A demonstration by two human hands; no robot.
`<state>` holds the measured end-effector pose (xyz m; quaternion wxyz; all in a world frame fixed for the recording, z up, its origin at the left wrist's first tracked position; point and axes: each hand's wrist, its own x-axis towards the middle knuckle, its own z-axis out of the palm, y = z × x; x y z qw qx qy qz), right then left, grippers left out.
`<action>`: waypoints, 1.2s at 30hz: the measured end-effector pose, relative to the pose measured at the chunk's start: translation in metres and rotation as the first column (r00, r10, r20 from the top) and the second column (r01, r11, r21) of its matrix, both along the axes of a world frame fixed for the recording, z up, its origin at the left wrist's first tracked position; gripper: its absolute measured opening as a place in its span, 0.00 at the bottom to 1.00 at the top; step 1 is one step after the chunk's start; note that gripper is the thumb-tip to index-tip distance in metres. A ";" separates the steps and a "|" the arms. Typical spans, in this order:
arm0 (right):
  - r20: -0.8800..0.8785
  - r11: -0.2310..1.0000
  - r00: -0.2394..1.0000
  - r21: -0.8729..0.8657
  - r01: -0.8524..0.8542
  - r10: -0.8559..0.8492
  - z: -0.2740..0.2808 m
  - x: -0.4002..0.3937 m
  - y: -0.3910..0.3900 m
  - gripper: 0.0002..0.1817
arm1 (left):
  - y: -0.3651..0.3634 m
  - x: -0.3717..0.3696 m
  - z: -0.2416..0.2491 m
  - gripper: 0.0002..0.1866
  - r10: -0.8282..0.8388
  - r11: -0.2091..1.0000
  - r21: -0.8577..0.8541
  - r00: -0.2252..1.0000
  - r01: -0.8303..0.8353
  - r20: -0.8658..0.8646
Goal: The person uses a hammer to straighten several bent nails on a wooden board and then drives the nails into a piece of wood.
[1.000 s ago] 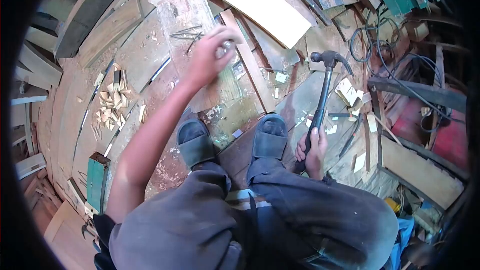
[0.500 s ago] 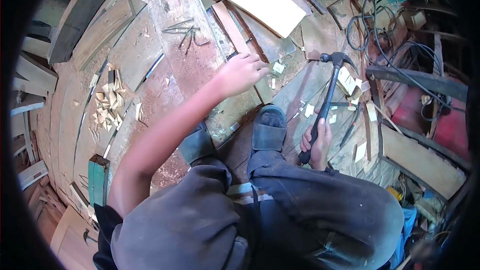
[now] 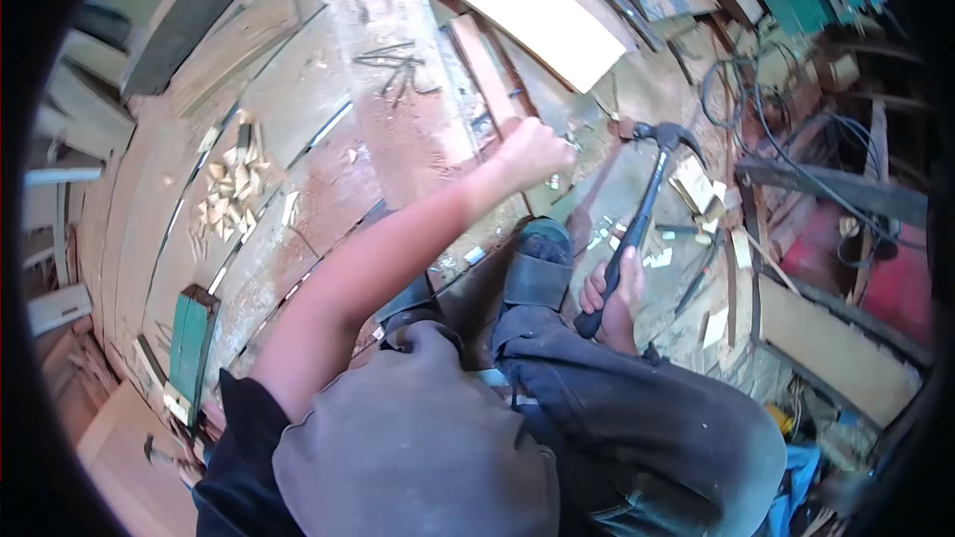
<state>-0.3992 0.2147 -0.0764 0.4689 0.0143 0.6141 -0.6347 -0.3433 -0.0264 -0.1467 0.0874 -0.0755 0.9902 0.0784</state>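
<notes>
My left hand (image 3: 537, 152) is closed in a fist over the narrow wood strip (image 3: 483, 65) lying between my feet and the far boards. Its fingers face away, so whatever they hold, if anything, is hidden. Wrapped around the black handle of a claw hammer (image 3: 645, 201) is my right hand (image 3: 617, 288). The hammer's head (image 3: 667, 134) points away from me, above the floor on the right of my left hand. Several nails (image 3: 398, 68) lie loose on a dusty plank (image 3: 383, 15) left of the strip.
A pale board (image 3: 517, 10) lies at the far side. Wood offcuts (image 3: 234, 184) are piled on the left near a green block (image 3: 192, 338). Pliers-like handles (image 3: 701, 273) rest right of the hammer. Cables (image 3: 756, 89) tangle at the right. My sandalled foot (image 3: 540, 264) stands close to the strip.
My left hand has shifted slightly right and its fingers have curled into a fist. The hammer has moved a little left, still in my right hand. The whole view has shifted slightly.
</notes>
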 end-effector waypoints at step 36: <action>-0.082 0.996 0.996 0.082 -0.019 0.026 -0.004 -0.010 -0.007 0.24 | -0.182 0.163 0.056 0.11 0.614 0.789 0.112 0.778 -0.604 -0.134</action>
